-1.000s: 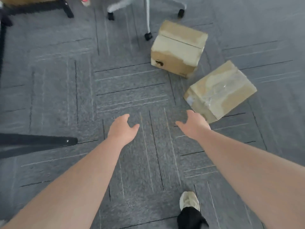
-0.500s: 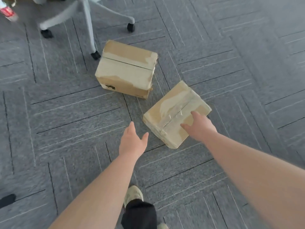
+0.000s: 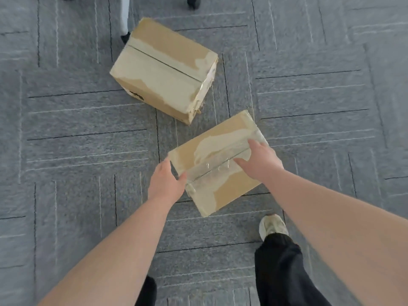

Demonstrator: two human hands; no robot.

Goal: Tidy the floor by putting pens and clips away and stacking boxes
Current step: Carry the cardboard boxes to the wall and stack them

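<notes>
Two taped brown cardboard boxes lie on the grey carpet. The near box [image 3: 217,151] sits skewed in front of me, clear tape along its top seam. My left hand [image 3: 164,184] clasps its left edge, thumb on top. My right hand [image 3: 259,161] presses on its right side, fingers spread over the tape. The far box [image 3: 163,67] rests a short way beyond, apart from the near one, with torn tape at its right end. No pens or clips are visible.
An office chair's white leg [image 3: 125,16] and black castors [image 3: 193,2] stand just behind the far box. My shoe [image 3: 272,225] and dark trouser leg [image 3: 284,270] are close under the near box, at lower right. Grey carpet tiles [image 3: 77,140] spread all around.
I have stepped closer, so both boxes look larger. My left hand went from hovering open to gripping the near box's left edge. My right hand slid further over its top.
</notes>
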